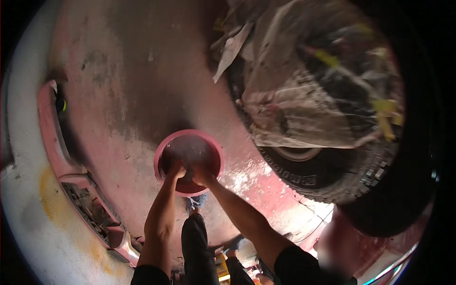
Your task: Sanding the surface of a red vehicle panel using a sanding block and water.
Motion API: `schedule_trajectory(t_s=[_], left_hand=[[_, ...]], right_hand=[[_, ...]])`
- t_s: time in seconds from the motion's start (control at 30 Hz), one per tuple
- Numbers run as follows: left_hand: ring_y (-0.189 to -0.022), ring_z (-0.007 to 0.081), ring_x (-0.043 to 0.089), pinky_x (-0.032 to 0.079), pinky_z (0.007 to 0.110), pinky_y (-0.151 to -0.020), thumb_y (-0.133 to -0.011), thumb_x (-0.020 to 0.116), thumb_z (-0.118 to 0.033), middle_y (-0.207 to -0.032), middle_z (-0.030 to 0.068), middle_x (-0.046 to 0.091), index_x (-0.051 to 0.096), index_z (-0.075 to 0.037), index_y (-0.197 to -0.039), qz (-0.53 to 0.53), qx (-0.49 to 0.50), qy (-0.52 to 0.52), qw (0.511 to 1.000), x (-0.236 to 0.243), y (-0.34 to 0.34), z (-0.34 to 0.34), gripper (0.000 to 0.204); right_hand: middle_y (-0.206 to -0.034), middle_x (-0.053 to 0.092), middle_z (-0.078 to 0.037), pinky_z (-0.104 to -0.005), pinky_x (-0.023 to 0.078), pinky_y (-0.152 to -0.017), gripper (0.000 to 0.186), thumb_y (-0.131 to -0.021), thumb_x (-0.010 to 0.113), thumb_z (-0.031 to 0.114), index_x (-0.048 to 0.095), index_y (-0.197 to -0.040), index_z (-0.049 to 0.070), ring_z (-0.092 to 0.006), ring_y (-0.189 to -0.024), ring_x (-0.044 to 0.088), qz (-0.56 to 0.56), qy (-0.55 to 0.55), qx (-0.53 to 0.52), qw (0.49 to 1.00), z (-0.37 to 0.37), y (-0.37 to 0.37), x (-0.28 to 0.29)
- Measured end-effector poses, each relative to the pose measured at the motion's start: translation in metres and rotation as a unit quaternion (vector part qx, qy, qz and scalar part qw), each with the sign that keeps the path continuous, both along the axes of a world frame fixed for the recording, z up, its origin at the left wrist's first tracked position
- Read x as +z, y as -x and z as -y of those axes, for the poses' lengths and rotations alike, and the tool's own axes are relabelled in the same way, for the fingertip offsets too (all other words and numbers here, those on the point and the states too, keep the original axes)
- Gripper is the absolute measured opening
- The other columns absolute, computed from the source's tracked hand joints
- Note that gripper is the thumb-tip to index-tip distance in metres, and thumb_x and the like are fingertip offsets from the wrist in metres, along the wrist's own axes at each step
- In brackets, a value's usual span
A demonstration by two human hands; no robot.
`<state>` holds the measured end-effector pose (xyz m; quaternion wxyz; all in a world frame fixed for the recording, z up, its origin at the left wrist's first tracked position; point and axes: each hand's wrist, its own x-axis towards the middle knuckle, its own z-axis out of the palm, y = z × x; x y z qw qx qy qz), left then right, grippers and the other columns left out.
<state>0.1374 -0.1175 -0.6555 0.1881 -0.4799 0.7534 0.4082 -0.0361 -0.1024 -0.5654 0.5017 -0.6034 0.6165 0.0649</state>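
A round pink plastic basin (218,151) stands on the floor in front of my feet, with dark, cloudy water (187,148) in it. Both my arms reach down into it. My left hand (178,170) dips into the basin at its middle, the fingers lost in the dark water. Close beside it on the right, my right hand (203,176) is lowered over the near part of the basin, its fingers hidden too. Whether either hand grips something below the surface does not show.
A large knobbly tyre (335,185) stands at the right, with torn, dirty plastic sheeting (289,102) hanging over it. A long pinkish car bumper (53,128) lies along the left. Thin cables (311,209) cross the floor near the tyre. A yellow box (222,268) sits near my legs.
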Motion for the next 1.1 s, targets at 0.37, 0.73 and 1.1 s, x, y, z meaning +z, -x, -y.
schedule_trajectory(t_s=[0.37, 0.73, 1.1], left_hand=[[-0.122, 0.0288, 0.055, 0.060, 0.044, -0.094, -0.107, 0.048, -0.028, -0.138, 0.0143, 0.048, 0.044, 0.000, -0.139, -0.351, 0.583, -0.279, 0.678, 0.312, 0.056, 0.009, 0.043], [-0.106, 0.0194, 0.065, 0.055, 0.037, -0.099, -0.104, 0.058, -0.032, -0.114, 0.0148, 0.067, 0.060, 0.012, -0.120, -0.692, 0.127, -0.035, 0.710, 0.829, 0.349, -0.059, 0.047], [-0.115, 0.0376, 0.065, 0.053, 0.041, -0.094, -0.103, 0.051, -0.014, -0.122, 0.0248, 0.067, 0.063, 0.006, -0.126, -0.705, 0.012, 0.454, 0.544, 1.078, 0.542, -0.190, 0.033]], right_hand=[[-0.098, 0.071, -0.008, -0.0460, 0.055, -0.078, 0.017, -0.089, 0.065, 0.031, 0.073, -0.098, 0.018, -0.0315, -0.094, 0.069, 0.000, 0.273, -0.189, 0.943, -0.030, 0.094, 0.344], [-0.080, 0.061, -0.002, -0.0395, 0.041, -0.071, 0.015, -0.071, 0.082, 0.016, 0.066, -0.072, 0.016, -0.0260, -0.078, 0.055, -0.236, 0.735, -0.346, 0.534, -0.242, 0.264, 0.822], [-0.115, 0.061, -0.019, -0.0483, 0.044, -0.097, 0.051, -0.087, 0.073, 0.038, 0.059, -0.123, 0.005, -0.0387, -0.108, 0.057, -0.295, 0.694, -0.470, 0.459, -0.375, 0.438, 0.903]])
